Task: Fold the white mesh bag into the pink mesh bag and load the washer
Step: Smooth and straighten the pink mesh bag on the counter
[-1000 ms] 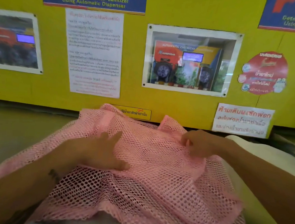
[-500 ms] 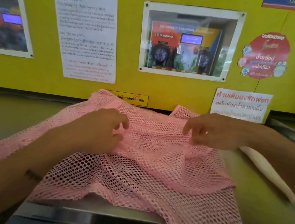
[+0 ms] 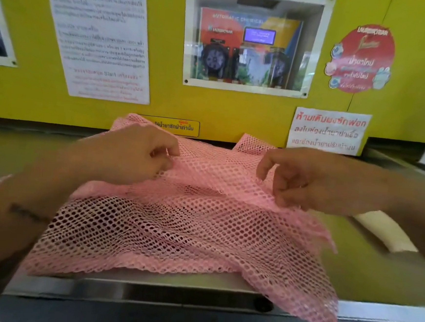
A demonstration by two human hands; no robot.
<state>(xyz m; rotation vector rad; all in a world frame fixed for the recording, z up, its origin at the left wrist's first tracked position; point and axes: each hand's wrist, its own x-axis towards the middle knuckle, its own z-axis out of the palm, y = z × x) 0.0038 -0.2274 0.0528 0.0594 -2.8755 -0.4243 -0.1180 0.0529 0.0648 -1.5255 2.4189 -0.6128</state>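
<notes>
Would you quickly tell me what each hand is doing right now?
Left hand: pinching the pink mesh bag.
Right hand: also pinching the bag.

Single head-worn camera, wide-angle, looking forward and down, close over washer top [image 3: 197,281]; yellow wall panel [image 3: 159,111] straight ahead, near.

This is a self-service laundromat; a bright yellow wall panel [image 3: 235,112] runs behind a row of machines, and a glazed, white-framed window [image 3: 254,41] set into it shows an automatic chemical dispenser with two pump heads and a small blue screen [image 3: 259,35]; printed instruction sheets [image 3: 99,37] in Thai, a red round softener advert [image 3: 362,58] and a red-lettered warning notice [image 3: 328,130] are stuck on the panel; below lies the steel top of a washer [image 3: 146,280], with a pink mesh laundry bag [image 3: 188,222] spread across it.
</notes>
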